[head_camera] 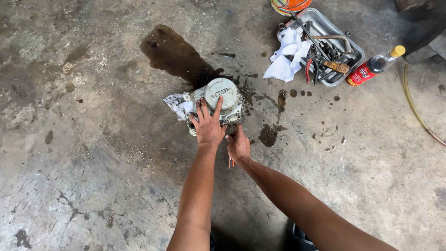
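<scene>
The left hand point(208, 126) lies flat, fingers spread, pressing on the grey engine cover point(218, 103) that sits on the stained concrete floor point(93, 162). The right hand point(239, 148) is clenched around an orange-handled tool point(231, 161) at the cover's near edge. The work looks midway: the cover is off its machine, grimy, round-capped, with a rag point(178, 105) beside it and oil pooled around.
</scene>
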